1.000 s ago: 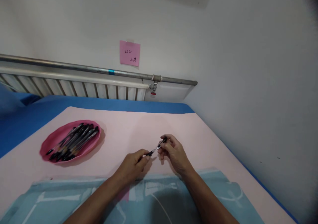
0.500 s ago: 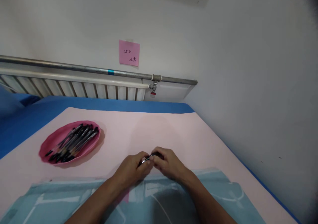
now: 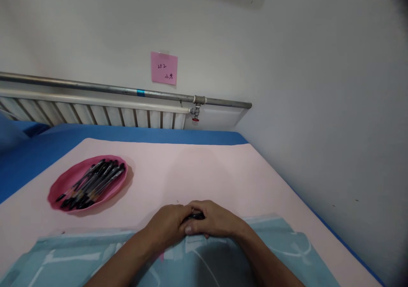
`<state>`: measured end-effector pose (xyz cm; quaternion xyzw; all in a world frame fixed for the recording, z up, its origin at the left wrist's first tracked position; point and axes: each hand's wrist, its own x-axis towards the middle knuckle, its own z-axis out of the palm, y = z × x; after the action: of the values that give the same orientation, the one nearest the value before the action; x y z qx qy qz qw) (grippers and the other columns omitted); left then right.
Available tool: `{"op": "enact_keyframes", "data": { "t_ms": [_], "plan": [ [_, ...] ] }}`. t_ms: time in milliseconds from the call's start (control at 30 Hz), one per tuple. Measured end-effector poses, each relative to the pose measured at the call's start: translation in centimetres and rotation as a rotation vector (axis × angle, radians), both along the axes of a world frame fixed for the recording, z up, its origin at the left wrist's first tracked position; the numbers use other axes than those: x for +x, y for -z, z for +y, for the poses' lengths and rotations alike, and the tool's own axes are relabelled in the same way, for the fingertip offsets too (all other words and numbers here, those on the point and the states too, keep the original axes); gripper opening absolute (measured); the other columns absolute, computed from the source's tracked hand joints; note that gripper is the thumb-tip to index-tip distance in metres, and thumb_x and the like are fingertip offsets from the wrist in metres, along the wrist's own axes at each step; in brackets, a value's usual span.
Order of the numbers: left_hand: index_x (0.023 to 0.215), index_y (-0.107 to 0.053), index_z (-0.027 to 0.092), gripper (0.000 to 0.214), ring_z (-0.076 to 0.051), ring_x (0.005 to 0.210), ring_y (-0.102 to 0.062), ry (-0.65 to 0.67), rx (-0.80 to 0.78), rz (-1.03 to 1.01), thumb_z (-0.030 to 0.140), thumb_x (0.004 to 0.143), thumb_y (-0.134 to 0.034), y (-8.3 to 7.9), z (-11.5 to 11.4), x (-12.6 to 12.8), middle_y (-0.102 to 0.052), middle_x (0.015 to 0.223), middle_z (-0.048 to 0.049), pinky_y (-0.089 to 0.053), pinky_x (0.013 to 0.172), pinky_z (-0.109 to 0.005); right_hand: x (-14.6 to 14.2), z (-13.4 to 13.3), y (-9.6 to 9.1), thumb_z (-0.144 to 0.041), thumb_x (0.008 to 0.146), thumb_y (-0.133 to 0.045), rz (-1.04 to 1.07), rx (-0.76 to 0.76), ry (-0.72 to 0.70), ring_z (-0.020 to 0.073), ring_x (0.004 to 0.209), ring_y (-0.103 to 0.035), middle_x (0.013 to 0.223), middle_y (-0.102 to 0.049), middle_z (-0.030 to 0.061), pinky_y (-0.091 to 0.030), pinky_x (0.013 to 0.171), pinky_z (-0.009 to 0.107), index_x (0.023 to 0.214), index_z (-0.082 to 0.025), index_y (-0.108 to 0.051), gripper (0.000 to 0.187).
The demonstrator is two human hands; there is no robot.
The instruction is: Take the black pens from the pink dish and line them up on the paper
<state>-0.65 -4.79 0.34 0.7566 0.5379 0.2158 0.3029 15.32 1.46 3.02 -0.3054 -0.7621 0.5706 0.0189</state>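
Close together at the front of the pink surface, my left hand and my right hand are both closed. Between them shows a short stretch of a shiny black pen; the fingers hide the rest of it. My right thumb lies along the near side, touching the left fingers. To the left stands an oval pink plate with a wavy rim. A pile of pens with clear barrels and black ends lies in it, slanting the same way.
A light blue patterned cloth lies along the near edge, under my forearms. The pink sheet rests on a blue cover. Behind are a radiator, a metal pipe and a pink note. A wall closes the right side.
Both hands have come lower and nearer to me and are pressed closer together. Less of the pen shows between them. The plate and its pens have stayed put.
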Motion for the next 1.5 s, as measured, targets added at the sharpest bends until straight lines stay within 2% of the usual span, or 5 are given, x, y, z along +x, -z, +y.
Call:
{"op": "enact_keyframes", "data": {
  "t_ms": [100, 267, 533, 800, 1500],
  "plan": [
    [0.089, -0.063, 0.021, 0.023, -0.017, 0.074, -0.062, 0.0, 0.022, 0.026, 0.031, 0.082, -0.044, -0.2, -0.2, 0.2, -0.069, 0.088, -0.0035, -0.042, 0.063, -0.024, -0.3, -0.7, -0.4, -0.031, 0.062, -0.072, 0.053, 0.055, 0.002, 0.016, 0.077, -0.058, 0.084, -0.063, 0.0006, -0.045, 0.063, 0.023, 0.092, -0.019, -0.061, 0.034],
    [0.088, -0.064, 0.016, 0.021, -0.018, 0.067, -0.06, 0.04, 0.0, 0.095, 0.026, 0.074, -0.051, -0.4, -0.2, 0.6, -0.068, 0.079, -0.0055, -0.04, 0.058, -0.025, -1.0, -1.8, -0.5, -0.038, 0.056, -0.076, 0.118, 0.169, 0.041, 0.0213, 0.095, -0.055, 0.105, -0.061, 0.0045, -0.043, 0.08, 0.03, 0.119, -0.022, -0.05, 0.069],
    [0.075, -0.065, 0.014, 0.021, -0.013, 0.063, -0.057, 0.045, -0.147, -0.117, 0.016, 0.068, -0.045, -0.4, -0.3, 0.1, -0.065, 0.072, -0.0017, -0.038, 0.053, -0.019, -1.9, -2.0, 1.4, -0.044, 0.07, -0.064, 0.043, 0.127, 0.064, 0.0173, 0.084, -0.055, 0.092, -0.061, 0.0026, -0.041, 0.064, 0.024, 0.103, -0.019, -0.054, 0.042],
    [0.067, -0.062, 0.014, 0.018, -0.008, 0.056, -0.044, 0.027, -0.18, -0.229, 0.016, 0.069, -0.045, -0.8, -0.9, 0.0, -0.054, 0.061, 0.0025, -0.031, 0.047, -0.017, -1.7, -2.2, 1.1, -0.04, 0.079, -0.054, 0.062, 0.204, 0.022, 0.0152, 0.078, -0.053, 0.086, -0.058, 0.0014, -0.038, 0.063, 0.023, 0.091, -0.018, -0.05, 0.025],
    [0.074, -0.064, 0.015, 0.02, -0.01, 0.063, -0.051, 0.041, -0.165, -0.197, 0.014, 0.068, -0.045, -1.1, -0.7, 0.0, -0.064, 0.074, 0.0004, -0.038, 0.055, -0.019, -1.7, -2.1, 1.2, -0.04, 0.078, -0.056, 0.058, 0.205, 0.012, 0.0157, 0.081, -0.053, 0.089, -0.059, 0.0012, -0.037, 0.065, 0.023, 0.099, -0.019, -0.052, 0.03]
  ]
}}
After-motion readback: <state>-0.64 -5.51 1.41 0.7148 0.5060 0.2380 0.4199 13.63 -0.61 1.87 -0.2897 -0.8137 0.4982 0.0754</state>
